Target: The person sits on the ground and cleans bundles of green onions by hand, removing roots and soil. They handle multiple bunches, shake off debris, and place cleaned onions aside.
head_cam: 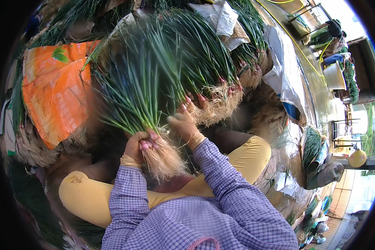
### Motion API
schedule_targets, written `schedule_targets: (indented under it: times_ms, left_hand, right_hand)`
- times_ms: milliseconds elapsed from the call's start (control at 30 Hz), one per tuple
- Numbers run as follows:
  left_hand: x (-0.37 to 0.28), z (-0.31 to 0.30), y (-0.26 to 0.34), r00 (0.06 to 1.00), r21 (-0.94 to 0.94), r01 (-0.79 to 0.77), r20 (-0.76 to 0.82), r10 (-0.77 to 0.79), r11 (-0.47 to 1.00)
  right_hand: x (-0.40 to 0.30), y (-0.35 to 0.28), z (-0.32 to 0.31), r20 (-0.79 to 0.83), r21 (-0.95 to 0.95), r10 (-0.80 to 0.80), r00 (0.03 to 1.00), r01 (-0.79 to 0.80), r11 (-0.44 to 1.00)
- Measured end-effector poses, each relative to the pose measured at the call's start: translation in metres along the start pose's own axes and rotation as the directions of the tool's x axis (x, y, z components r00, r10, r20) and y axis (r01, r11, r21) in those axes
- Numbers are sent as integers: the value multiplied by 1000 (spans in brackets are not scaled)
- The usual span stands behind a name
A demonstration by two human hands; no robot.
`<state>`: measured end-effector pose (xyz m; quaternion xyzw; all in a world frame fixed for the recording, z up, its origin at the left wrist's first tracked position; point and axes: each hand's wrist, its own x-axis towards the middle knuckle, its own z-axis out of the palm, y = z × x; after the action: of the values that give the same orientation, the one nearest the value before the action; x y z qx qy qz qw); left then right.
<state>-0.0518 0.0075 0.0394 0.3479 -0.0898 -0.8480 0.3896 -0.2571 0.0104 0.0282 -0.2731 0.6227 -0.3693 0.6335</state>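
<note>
My left hand (135,149), in a soiled yellowish glove, is closed around a bunch of green onions (150,143) just above its pink bulbs. The bunch's pale, tangled roots (164,157) hang toward my lap, and its long green leaves fan out away from me. To the right of this bunch, my gloved right hand (183,126) has its fingers curled beside the roots of a large onion pile (203,62). Motion blur hides its fingertips, so whether it grips a stalk is unclear. Pink bulbs (183,104) lie just beyond that hand.
An orange sack (57,93) covers more onions on the left. White sacking (286,68) lies to the right, near another rooted bunch (250,73). Along the wet floor runs a yellow hose (300,50). People (331,34) stand at the far right beside a pale tub (335,76).
</note>
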Motion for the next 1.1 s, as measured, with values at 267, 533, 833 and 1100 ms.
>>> schedule_targets:
  times_ms: [267, 533, 833, 1100]
  left_hand:
    - [-2, 5, 3, 998, -109, -20, 61, 27, 994]
    - [-11, -1, 13, 999, -79, -50, 14, 51, 996]
    - [-20, -2, 25, 977, -88, 49, 213, -30, 995]
    - [-9, 14, 3, 997, -9, 59, 49, -58, 998]
  right_hand:
    - [11, -13, 37, 268, 388, -2, 964, -106, 916]
    - [-14, -15, 4, -96, 63, -97, 991, 104, 993]
    - [59, 34, 46, -148, -611, -108, 983, -5, 792]
    - [37, 13, 4, 263, -114, -117, 958, 152, 982]
